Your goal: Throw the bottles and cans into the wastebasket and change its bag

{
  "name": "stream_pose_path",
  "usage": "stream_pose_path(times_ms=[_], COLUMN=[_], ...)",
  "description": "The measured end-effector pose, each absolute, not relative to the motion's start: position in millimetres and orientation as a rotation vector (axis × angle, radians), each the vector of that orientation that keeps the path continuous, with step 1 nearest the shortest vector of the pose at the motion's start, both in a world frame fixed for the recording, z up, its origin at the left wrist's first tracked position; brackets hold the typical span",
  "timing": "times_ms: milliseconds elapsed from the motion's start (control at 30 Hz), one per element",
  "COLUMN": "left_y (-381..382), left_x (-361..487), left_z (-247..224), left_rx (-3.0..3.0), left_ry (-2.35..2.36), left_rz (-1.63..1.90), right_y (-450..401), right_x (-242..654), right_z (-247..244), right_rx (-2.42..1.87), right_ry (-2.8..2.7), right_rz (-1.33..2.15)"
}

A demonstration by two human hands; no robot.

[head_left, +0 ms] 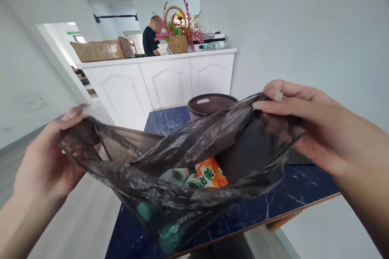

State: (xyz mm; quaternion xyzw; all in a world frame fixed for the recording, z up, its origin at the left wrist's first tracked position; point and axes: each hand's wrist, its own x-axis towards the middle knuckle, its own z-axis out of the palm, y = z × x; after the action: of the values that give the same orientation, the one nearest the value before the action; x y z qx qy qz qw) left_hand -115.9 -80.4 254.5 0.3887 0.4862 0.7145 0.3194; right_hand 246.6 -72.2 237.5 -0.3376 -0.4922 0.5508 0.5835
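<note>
Black bag (188, 199) is positioned over the blue counter (291, 181), mouth spread, containing bottles (194, 180) and an orange package (212, 174). Left hand (45, 158) grip: closed on left rim. Right hand (319, 123) grip: pinching right rim. Bin (219, 103) stands behind; floor space (79, 218) extends left beyond the counter edge.

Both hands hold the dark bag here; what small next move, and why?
Probably bring the left hand and right hand together to gather the mouth of the dark bag: both grip its rim, which sags open between them, leaving an orange package and what look like bottles showing inside.
</note>
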Motion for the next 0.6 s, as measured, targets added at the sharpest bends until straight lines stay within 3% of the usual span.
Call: stream_pose_path(times_ms=[400,600], left_y=[-79,-89], left_x=[-175,-182], left_z=[198,171], left_rx=[1.075,1.068], left_ry=[1.104,1.194], left_rz=[1.843,1.839], right_y=[-87,-96], right_x=[285,308], right_z=[141,98], right_rx=[-1.196,-1.518], right_ry=[-1.089,-1.487], right_rz=[1.132,0.95])
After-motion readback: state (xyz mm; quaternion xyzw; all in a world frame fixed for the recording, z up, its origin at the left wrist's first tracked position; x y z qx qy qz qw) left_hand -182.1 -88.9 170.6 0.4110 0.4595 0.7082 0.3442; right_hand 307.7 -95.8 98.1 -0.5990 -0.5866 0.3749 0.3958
